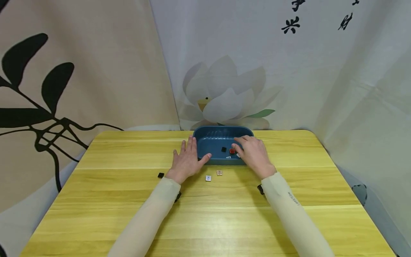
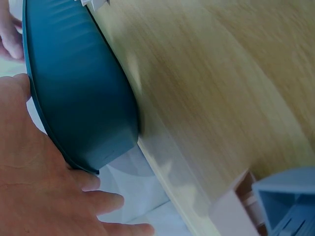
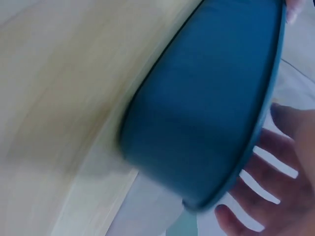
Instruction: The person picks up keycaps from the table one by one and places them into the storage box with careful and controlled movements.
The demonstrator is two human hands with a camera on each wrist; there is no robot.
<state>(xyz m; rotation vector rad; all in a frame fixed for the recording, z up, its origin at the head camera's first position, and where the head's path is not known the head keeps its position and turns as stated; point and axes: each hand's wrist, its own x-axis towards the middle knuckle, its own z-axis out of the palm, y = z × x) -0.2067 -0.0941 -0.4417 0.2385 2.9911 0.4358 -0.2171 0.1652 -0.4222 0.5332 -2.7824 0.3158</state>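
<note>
A dark blue tray point(image 1: 221, 161) stands at the table's far edge. My left hand point(image 1: 184, 161) lies at its left side with fingers spread, the thumb over the front rim. My right hand point(image 1: 255, 153) reaches over the tray's right end. Its fingers are apart and slightly bent in the right wrist view, with nothing seen between them. Small keycap-like squares lie inside the tray: a black one point(image 1: 223, 149), a red one point(image 1: 232, 151) and whitish ones point(image 1: 228, 157). In front of it on the table are a white square point(image 1: 208, 178) and a tan square point(image 1: 219, 172).
Another black square point(image 1: 161, 175) lies left of my left wrist on the wooden table point(image 1: 205, 221). A printed cloth point(image 1: 144, 71) hangs right behind the table's far edge. A hollow blue-grey piece point(image 2: 288, 196) fills the left wrist view's lower right corner.
</note>
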